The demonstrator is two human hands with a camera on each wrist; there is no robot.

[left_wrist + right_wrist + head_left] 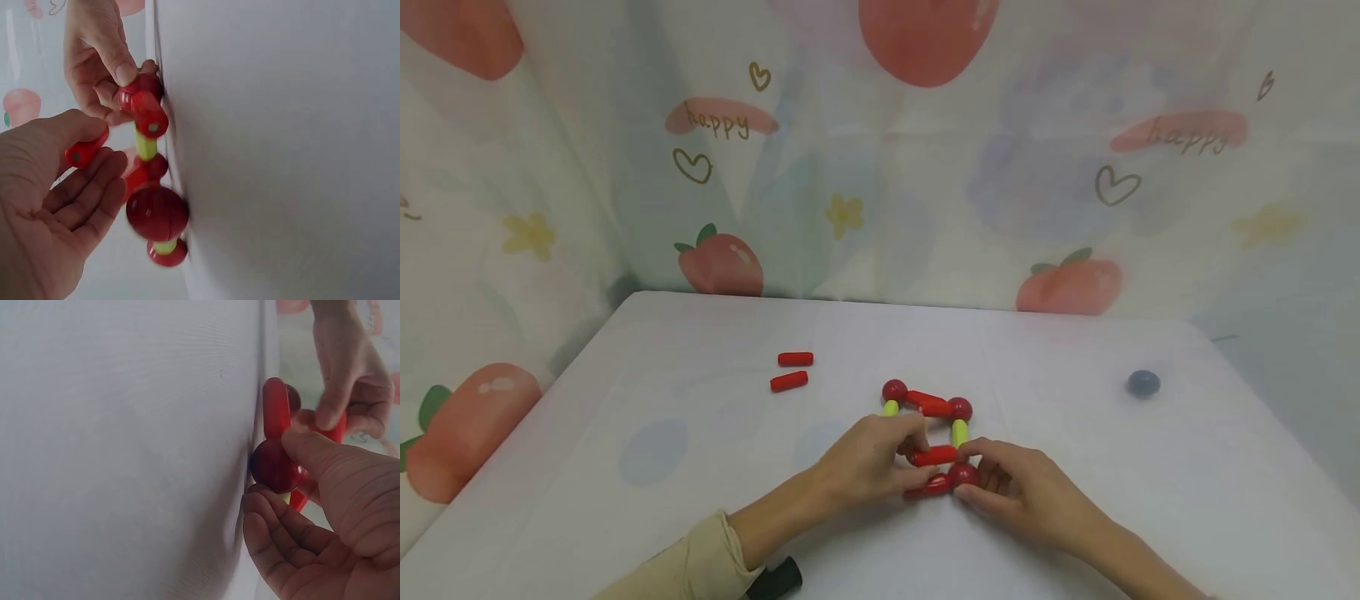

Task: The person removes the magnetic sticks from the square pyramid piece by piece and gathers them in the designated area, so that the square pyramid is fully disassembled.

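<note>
My left hand [865, 462] pinches a short red rod [936, 455] between thumb and fingers, holding it above the ball-and-rod piece. My right hand [1037, 492] grips a dark red ball [964, 475] at the near right corner. From that ball a red rod [275, 407] sticks out toward the left. A yellow-green rod [960, 432] leads back to another red ball [960, 408]. Red rods [925, 399] lie between it and the far left ball [895, 391]. Another red ball [157, 212] shows in the left wrist view; in the head view my left hand hides it.
Two loose red rods [790, 382] lie farther back on the left of the white table [700, 517]. A blue-grey ball [1143, 383] sits at the far right. Beside the left sleeve is a black object [777, 578]. Behind the table hangs a printed cloth [910, 183].
</note>
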